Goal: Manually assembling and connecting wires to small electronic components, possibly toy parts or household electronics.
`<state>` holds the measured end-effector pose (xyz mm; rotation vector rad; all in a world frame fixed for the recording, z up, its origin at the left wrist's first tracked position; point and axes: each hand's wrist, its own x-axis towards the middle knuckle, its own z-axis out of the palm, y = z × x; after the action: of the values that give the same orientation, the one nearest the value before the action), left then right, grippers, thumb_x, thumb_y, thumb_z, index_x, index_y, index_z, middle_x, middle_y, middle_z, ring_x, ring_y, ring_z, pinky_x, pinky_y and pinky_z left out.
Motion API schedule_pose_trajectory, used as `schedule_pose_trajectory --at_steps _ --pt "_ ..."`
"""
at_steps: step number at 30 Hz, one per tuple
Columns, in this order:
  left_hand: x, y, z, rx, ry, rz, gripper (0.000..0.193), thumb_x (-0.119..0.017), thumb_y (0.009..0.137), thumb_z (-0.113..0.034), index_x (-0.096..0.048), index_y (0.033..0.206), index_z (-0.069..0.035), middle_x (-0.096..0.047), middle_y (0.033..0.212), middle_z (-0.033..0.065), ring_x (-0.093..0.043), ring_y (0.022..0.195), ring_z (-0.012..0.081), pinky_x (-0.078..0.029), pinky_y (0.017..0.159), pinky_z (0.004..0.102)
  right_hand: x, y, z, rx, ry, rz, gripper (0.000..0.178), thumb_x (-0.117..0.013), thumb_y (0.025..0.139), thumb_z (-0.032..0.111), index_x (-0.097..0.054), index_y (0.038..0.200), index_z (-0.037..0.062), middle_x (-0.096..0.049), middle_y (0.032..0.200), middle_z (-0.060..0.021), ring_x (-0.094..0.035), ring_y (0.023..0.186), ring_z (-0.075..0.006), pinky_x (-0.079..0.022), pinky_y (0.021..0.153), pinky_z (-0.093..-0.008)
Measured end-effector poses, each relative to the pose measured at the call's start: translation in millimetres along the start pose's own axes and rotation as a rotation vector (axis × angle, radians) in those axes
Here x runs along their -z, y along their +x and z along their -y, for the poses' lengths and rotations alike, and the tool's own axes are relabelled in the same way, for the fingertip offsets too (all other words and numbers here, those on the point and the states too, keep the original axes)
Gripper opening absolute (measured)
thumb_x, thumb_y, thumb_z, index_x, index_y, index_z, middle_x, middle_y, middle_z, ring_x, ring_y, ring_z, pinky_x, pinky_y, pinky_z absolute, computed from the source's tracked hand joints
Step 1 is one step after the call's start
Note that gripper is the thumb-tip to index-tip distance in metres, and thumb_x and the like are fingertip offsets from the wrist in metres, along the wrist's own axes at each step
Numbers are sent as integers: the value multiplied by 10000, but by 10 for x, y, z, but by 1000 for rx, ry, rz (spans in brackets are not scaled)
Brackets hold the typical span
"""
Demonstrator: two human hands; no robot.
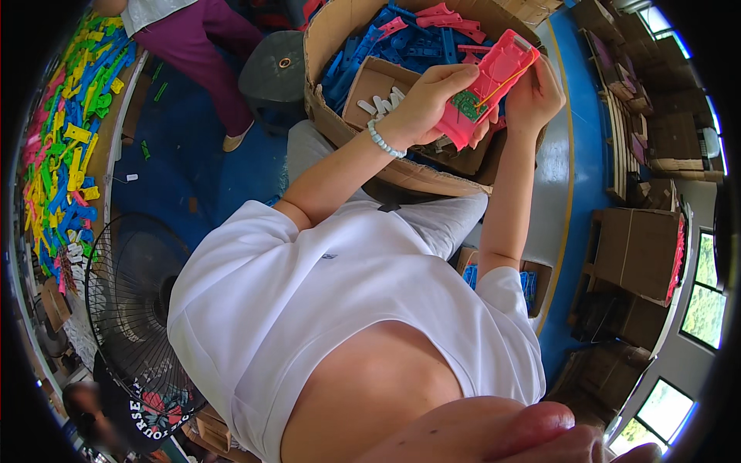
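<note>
My left hand (428, 104), with a pale bead bracelet at the wrist, is closed on the left edge of a pink plastic casing (505, 65). My right hand (534, 94) grips the same casing from its right side, some fingertips showing beneath it. A small green circuit board (466, 106) lies in its lower part, and orange-yellow wires (498, 89) run from there toward the upper right end. Both hands are above a large cardboard box (323, 54) holding blue plastic parts (421, 50) and pink ones (455, 23). Inside, a smaller carton (363, 83) contains white pieces (384, 104).
Colourful plastic parts (69, 154) cover a long table at left. A dark stool (272, 69) and a person in purple trousers (204, 62) are beyond. A fan (139, 301) stands at my left; another person (154, 409) is behind it. Cartons (637, 247) are stacked right.
</note>
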<state>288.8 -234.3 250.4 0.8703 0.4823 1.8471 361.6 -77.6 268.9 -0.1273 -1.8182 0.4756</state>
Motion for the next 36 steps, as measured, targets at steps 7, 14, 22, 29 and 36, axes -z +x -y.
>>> schedule_pose_trajectory --at_steps 7,14,22,29,36 --pt "179 73 4 -143 567 -103 276 -451 1049 -229 -506 1164 16 -664 838 136 -654 581 187 -541 512 300 -381 -299 -8 -612 727 -6 284 -541 918 -34 -606 1175 -135 -665 1121 -258 -688 978 -303 -573 873 -379" --pt "545 196 142 -278 850 -174 252 -510 1033 -193 -392 1201 -46 -693 970 139 -669 874 126 -523 757 255 4 -258 2 -870 1301 169 313 -534 937 -37 -576 1240 -103 -659 1174 -172 -653 1047 -245 -513 935 -357" --pt "628 236 327 -286 1098 -148 408 -557 1010 -241 -436 1325 -12 -646 1096 146 -646 959 206 -531 774 318 -70 -492 -285 -795 801 124 254 -602 936 2 -612 1177 -75 -667 1124 -146 -648 1013 -197 -510 909 -327" --pt "524 378 347 -445 719 -377 391 -495 1035 -306 -488 1321 -40 -695 896 93 -685 715 280 -543 663 349 32 -595 -173 -960 966 96 381 -623 927 9 -528 1294 -20 -661 1105 -163 -640 1036 -194 -519 885 -349" --pt "656 392 481 -56 144 -237 301 -511 1032 -300 -545 1225 -71 -646 986 51 -657 701 137 -547 585 264 148 -727 178 -725 686 149 240 -695 859 -20 -663 1097 -23 -635 1183 -115 -608 1052 -171 -504 909 -317"
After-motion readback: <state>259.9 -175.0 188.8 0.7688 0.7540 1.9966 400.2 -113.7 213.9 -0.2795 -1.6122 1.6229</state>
